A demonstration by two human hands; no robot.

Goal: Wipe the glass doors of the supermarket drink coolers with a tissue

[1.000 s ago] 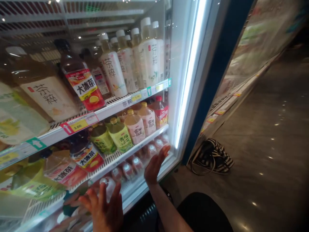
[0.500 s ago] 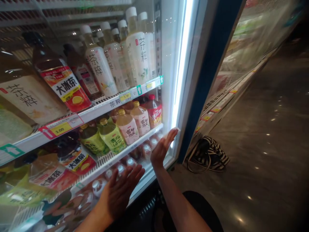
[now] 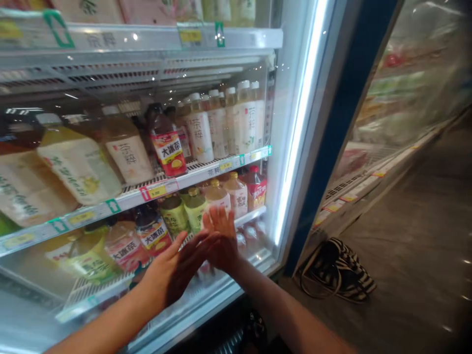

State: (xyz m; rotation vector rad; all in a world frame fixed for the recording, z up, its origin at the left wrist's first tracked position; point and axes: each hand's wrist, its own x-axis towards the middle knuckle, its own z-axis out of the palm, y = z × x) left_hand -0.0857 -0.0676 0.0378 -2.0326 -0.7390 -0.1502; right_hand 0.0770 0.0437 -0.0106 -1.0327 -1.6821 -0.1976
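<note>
My left hand (image 3: 180, 265) and my right hand (image 3: 221, 241) meet in front of a lit drinks fridge, the left fingers lying against or just in front of the right palm. Both have their fingers stretched out and hold nothing. Behind them, a lower shelf carries green-labelled bottles (image 3: 175, 215), pale pink-labelled bottles (image 3: 239, 199) and a red-labelled bottle (image 3: 257, 189). On the shelf above stand white-capped tea bottles (image 3: 201, 130) and a dark-capped iced tea bottle (image 3: 167, 145). The hands cover part of the lower rows.
Price strips run along the shelf edge (image 3: 199, 176). A bright light tube (image 3: 298, 128) lines the fridge's right side, beside a dark blue frame (image 3: 341, 93). A black-and-white striped bag (image 3: 342, 270) lies on the floor (image 3: 413, 241) near another stocked shelf.
My hands have come from apart to together; the right one moved left, away from the fridge's right edge. The view has tilted up and drawn back, showing a higher shelf.
</note>
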